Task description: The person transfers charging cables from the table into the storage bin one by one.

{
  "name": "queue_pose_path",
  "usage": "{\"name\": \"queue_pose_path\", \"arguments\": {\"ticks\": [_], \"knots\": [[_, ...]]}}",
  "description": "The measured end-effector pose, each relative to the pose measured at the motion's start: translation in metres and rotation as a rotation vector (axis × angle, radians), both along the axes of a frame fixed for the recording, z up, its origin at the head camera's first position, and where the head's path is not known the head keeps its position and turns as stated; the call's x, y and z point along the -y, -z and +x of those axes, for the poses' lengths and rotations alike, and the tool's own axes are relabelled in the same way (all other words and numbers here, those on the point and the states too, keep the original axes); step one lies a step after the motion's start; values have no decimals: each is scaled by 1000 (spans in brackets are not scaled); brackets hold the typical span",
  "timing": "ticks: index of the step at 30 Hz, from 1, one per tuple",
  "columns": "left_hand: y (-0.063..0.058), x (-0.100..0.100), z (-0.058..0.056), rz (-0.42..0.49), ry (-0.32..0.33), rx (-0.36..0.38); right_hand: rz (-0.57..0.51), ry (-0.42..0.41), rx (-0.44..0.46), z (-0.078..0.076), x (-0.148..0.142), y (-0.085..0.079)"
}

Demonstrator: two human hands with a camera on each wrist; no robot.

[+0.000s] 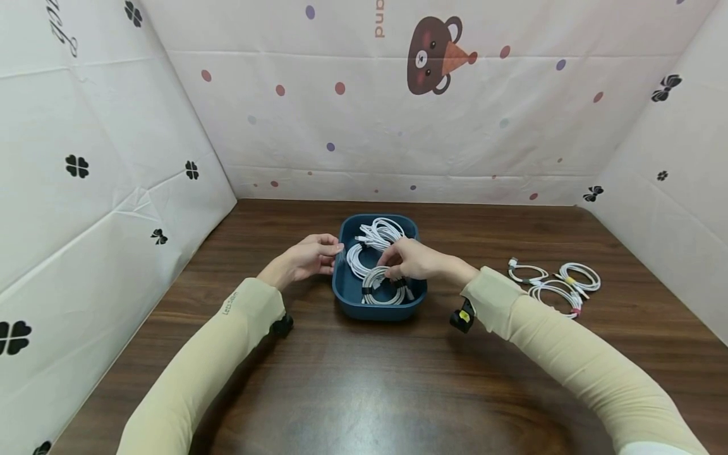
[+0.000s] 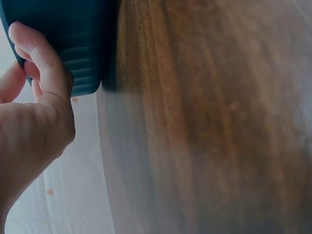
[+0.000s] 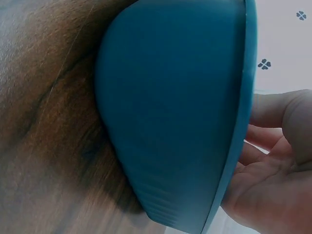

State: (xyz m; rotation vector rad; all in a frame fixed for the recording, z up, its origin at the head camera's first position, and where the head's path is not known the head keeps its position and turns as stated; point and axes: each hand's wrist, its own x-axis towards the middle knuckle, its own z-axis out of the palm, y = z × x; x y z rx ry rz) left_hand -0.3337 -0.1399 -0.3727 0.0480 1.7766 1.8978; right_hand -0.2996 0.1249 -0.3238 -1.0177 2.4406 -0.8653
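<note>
Blue oblong plastic bin [image 1: 380, 312], frame centre; left hand [image 1: 309, 258], fingers clamped on rim [image 1: 380, 216]; right hand [image 1: 416, 258], on coiled white cable [image 1: 370, 281].

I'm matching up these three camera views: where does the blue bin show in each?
Head: the blue bin is near the center, between the left hand and right hand.
Left wrist: top left corner, partly behind the left hand.
Right wrist: large in the center, left of the right hand.
Shared landmark: the wooden tabletop.
</note>
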Motion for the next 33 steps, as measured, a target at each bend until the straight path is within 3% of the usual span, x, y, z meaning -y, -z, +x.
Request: {"name": "queue_pose_path", "arguments": {"ticks": [6, 10, 20, 33], "knots": [[0, -1, 0, -4, -4, 2, -3, 22, -37, 1, -3, -3], [0, -1, 0, -9, -5, 3, -28, 82, -60, 0, -9, -6], [-2, 0, 1, -13, -16, 10, -204, 243, -38, -5, -31, -19], [-2, 0, 1, -10, -14, 17, -280, 384, -96, -10, -93, -30]]}}
